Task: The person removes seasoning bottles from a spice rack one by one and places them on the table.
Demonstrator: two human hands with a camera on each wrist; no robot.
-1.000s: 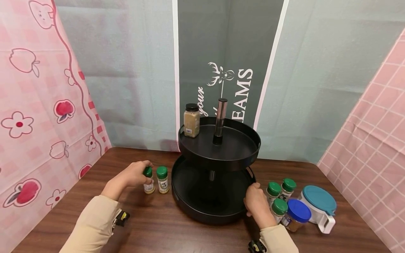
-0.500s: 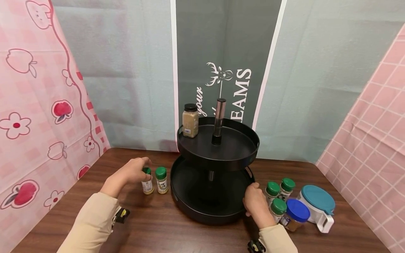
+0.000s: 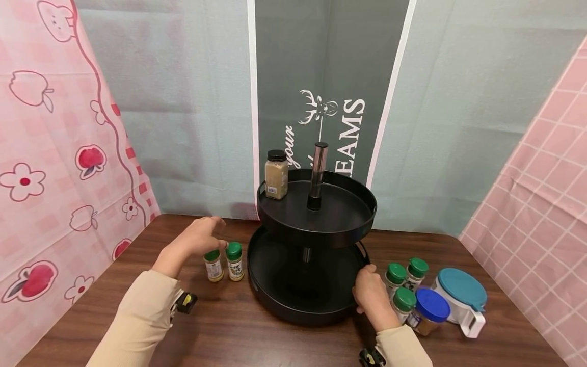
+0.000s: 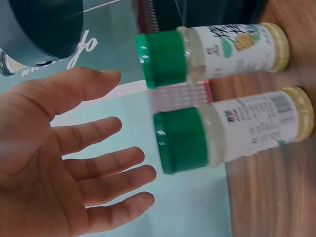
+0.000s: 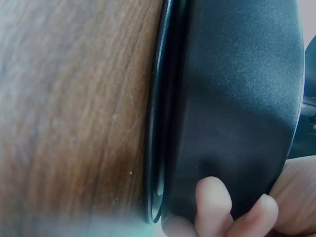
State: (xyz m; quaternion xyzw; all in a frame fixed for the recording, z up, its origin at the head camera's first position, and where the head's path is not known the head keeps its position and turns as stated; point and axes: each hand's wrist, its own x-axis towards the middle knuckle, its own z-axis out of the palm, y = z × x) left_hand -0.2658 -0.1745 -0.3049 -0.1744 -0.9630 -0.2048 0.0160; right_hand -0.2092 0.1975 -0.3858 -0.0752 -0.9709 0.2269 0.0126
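Two seasoning bottles with green lids stand on the table left of a black two-tier tray: a left seasoning bottle and a right seasoning bottle. Above their lids is my left hand. Its spread fingers are apart from both bottles in the left wrist view. My right hand grips the right rim of the lower tier. In the right wrist view, curled fingertips lie against the tier's outer wall. A jar with a black lid stands on the upper tier.
Right of the tray stand several green-lidded bottles, a blue-lidded jar and a white container with a teal lid. A metallic post rises from the upper tier. Cloth hangs behind and on both sides of the wooden table.
My left hand has let go of the left seasoning bottle, lifted off it and moved slightly right, its fingers spreading. The right hand stays at the tray's rim.
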